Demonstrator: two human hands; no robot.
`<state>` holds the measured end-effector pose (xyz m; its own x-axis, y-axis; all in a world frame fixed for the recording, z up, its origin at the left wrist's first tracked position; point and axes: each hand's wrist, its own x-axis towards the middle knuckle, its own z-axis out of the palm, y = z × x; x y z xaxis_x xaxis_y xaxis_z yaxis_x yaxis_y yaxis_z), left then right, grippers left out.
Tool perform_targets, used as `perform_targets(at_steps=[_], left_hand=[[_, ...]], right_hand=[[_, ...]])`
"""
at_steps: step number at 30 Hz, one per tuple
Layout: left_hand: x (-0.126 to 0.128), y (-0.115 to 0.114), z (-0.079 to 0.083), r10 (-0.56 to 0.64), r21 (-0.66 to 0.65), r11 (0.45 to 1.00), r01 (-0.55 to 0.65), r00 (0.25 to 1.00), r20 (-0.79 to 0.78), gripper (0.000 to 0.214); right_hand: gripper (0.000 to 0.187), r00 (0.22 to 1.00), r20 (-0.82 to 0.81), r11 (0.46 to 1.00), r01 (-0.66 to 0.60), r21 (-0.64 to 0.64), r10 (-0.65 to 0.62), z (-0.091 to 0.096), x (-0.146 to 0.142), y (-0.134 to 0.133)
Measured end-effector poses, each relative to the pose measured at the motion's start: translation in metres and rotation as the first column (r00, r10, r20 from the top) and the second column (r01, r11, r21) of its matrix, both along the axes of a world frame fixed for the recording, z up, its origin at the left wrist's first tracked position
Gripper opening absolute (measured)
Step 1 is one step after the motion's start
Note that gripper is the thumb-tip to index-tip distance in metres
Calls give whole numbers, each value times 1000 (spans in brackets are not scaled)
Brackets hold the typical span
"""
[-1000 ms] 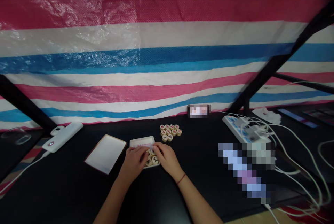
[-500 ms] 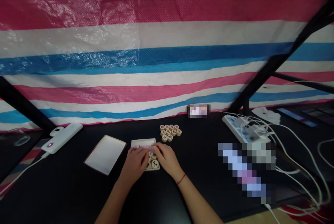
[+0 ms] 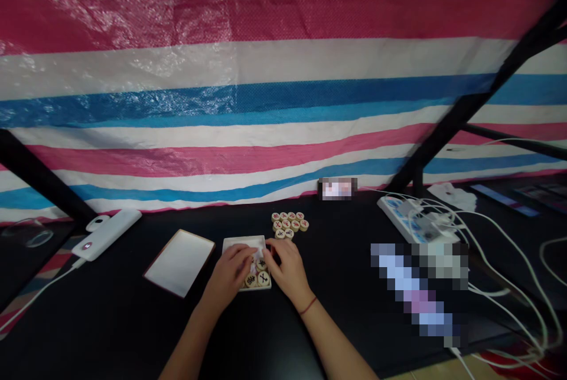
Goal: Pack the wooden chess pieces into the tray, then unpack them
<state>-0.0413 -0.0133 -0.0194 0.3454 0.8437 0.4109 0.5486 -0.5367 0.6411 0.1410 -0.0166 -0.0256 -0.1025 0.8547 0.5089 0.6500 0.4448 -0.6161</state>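
Striped sheeting (image 3: 274,90) hangs behind a black counter (image 3: 354,309), where a white box (image 3: 241,240) stands with black-marked discs (image 3: 263,278) in it. Fingers bent, the left hand (image 3: 229,270) lies over the box's left side; the right hand (image 3: 287,268) curls at its right edge. Pale plastic (image 3: 259,252) shows between them, though I cannot tell whether either grips it. Just beyond the right hand sit loose discs (image 3: 286,224) in rows; a lid (image 3: 181,262) lies left of the box.
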Motion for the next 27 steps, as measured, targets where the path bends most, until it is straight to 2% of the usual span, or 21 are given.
perform_targets(at_steps=[3, 5, 8, 17, 21, 24, 27], left_hand=[[2, -3, 7, -15, 28, 1000, 12, 993, 115, 24], [5, -4, 9, -17, 12, 1000, 15, 985, 172, 24], [9, -4, 8, -3, -11, 1000, 6, 976, 218, 24], [9, -8, 7, 2, -1, 1000, -2, 996, 88, 28], [9, -8, 3, 82, 26, 996, -85, 992, 93, 28], [6, -5, 0, 173, 29, 983, -179, 975, 139, 28], [1, -1, -1, 229, 18, 971, -237, 954, 192, 26]], right_hand=[[26, 994, 108, 990, -37, 138, 22, 6, -4, -5], [26, 987, 136, 981, -105, 164, 83, 7, -7, -8], [21, 988, 100, 975, -135, 176, 119, 6, -11, -9], [19, 997, 37, 973, -79, 219, 72, 1, -11, -8], [20, 995, 36, 978, -97, 184, 92, 1, -12, -7], [19, 999, -33, 986, 3, 168, 3, 2, -4, -2], [21, 958, -153, 956, 264, 129, -244, -1, 20, 8]])
